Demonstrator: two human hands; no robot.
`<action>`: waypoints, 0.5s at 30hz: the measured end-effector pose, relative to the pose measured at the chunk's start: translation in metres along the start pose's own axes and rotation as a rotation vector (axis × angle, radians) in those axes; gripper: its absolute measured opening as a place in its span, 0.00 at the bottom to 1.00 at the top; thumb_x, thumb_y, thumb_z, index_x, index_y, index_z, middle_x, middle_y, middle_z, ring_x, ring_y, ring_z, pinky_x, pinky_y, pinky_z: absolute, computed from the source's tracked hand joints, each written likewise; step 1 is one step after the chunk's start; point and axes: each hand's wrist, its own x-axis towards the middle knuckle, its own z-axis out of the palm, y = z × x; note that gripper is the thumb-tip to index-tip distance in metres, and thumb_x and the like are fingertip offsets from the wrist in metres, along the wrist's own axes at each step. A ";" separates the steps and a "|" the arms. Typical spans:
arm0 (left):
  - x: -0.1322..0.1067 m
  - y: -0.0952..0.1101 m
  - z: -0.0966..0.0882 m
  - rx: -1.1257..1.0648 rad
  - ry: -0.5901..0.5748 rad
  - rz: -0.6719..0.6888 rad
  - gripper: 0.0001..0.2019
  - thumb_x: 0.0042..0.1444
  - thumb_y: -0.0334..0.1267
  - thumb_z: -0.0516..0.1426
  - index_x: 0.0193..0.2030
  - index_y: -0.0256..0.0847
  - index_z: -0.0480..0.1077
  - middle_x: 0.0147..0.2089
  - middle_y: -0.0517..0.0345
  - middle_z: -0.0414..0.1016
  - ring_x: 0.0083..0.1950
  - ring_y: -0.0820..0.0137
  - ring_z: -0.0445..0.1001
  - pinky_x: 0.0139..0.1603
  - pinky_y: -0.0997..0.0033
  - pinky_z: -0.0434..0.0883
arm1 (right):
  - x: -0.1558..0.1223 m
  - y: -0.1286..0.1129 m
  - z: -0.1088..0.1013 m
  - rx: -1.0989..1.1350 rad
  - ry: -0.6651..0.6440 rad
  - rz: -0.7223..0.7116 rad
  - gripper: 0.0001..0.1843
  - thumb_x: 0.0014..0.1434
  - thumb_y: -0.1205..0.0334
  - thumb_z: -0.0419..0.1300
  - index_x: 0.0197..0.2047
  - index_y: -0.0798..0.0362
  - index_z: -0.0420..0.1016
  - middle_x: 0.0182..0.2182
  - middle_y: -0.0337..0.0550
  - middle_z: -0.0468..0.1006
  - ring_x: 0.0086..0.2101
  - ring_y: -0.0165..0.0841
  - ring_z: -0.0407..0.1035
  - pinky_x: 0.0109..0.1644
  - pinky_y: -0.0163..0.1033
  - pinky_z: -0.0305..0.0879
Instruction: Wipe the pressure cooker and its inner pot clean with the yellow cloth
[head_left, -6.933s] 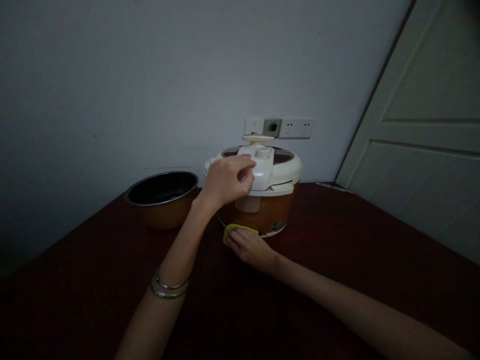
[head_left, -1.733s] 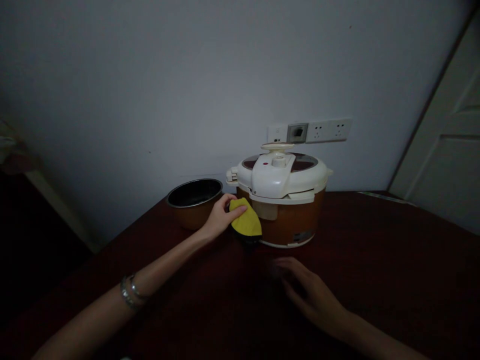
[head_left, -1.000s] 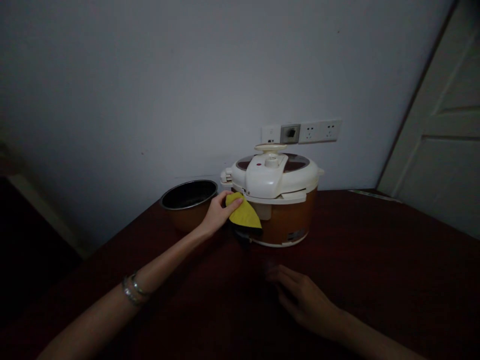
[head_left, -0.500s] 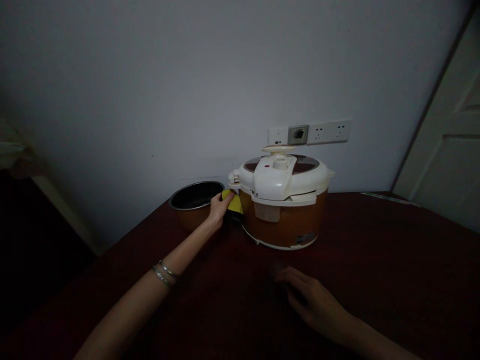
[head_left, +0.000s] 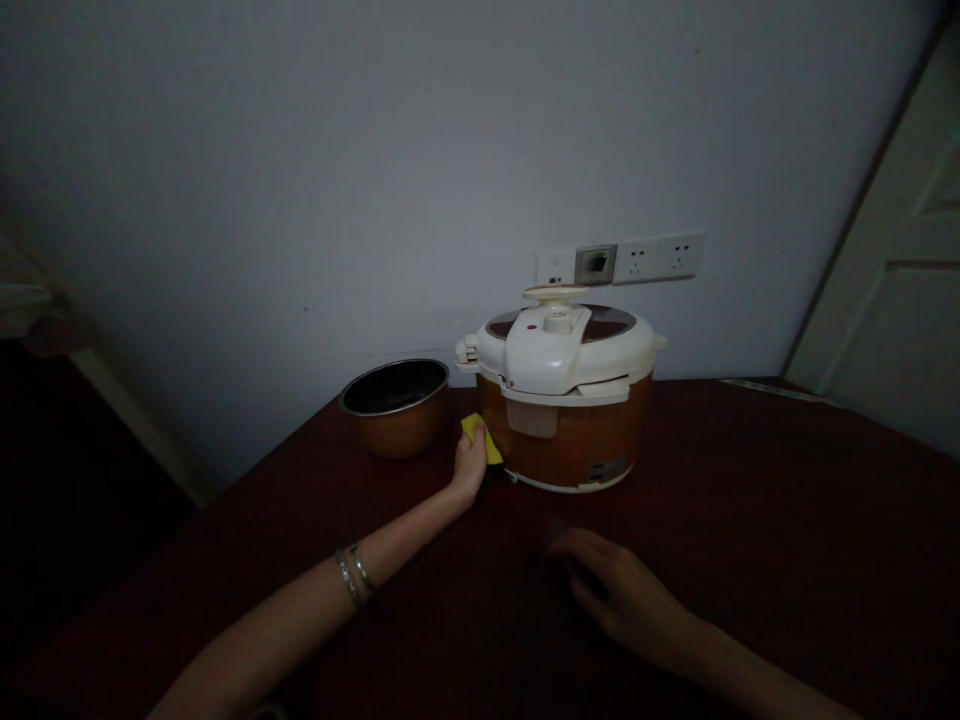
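"Table (head_left: 765,520) comes first. What do you see up close?"

"It's dark red. The right hand (head_left: 626,600) is over it. Its fingers are loosely curled, with a gap by the thumb, so it's part-way open. I can't tell if the fingertips touch down."

"And the other one?"

"Two shiny bracelets (head_left: 354,576) go around the left arm (head_left: 292,625). Farther on, the left hand (head_left: 469,468) has its thumb and fingers closed on a yellow cloth (head_left: 492,448), so it has a hold of that."

"Where is the yellow cloth?"

"Right by the low left side of the cooker (head_left: 570,445). It has a black edge at the bottom. It's too dark to tell if they touch."

"What is the cooker like?"

"Big and round, and it stands upright. It's orange-brown, with a white lid (head_left: 544,358) on top. There's a round knob (head_left: 555,293) up there too."

"Is there a pot (head_left: 405,432)?"

"Yes, to the left of the cooker, near it. It's brown outside and black inside."

"And way back?"

"A gray wall (head_left: 375,200) with a row of sockets (head_left: 656,262), and a pale door (head_left: 907,340) over on the right."
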 end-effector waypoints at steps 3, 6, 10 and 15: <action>-0.011 -0.002 0.003 -0.013 -0.003 -0.054 0.15 0.59 0.48 0.51 0.37 0.37 0.66 0.35 0.53 0.74 0.35 0.69 0.73 0.34 0.74 0.68 | 0.000 0.002 0.001 0.015 0.007 -0.012 0.22 0.56 0.74 0.49 0.52 0.51 0.67 0.47 0.47 0.73 0.46 0.34 0.70 0.50 0.41 0.67; -0.027 0.002 0.009 -0.022 -0.017 -0.082 0.13 0.60 0.46 0.50 0.40 0.37 0.66 0.38 0.52 0.74 0.36 0.70 0.73 0.36 0.74 0.68 | 0.000 0.001 0.001 0.021 0.019 -0.024 0.22 0.56 0.75 0.48 0.53 0.51 0.66 0.46 0.47 0.73 0.45 0.34 0.70 0.50 0.41 0.66; -0.054 0.004 0.015 -0.017 -0.073 -0.089 0.10 0.60 0.40 0.50 0.44 0.39 0.65 0.43 0.52 0.73 0.42 0.69 0.73 0.41 0.74 0.67 | 0.001 -0.001 0.000 0.013 0.025 -0.035 0.21 0.55 0.76 0.49 0.50 0.51 0.68 0.44 0.46 0.73 0.44 0.34 0.70 0.48 0.41 0.67; -0.072 0.002 0.022 0.011 -0.104 -0.109 0.09 0.60 0.39 0.50 0.45 0.40 0.64 0.49 0.50 0.72 0.49 0.67 0.71 0.46 0.73 0.66 | 0.000 -0.002 0.000 -0.005 0.029 -0.045 0.19 0.53 0.77 0.49 0.45 0.53 0.70 0.41 0.45 0.74 0.41 0.34 0.70 0.46 0.40 0.67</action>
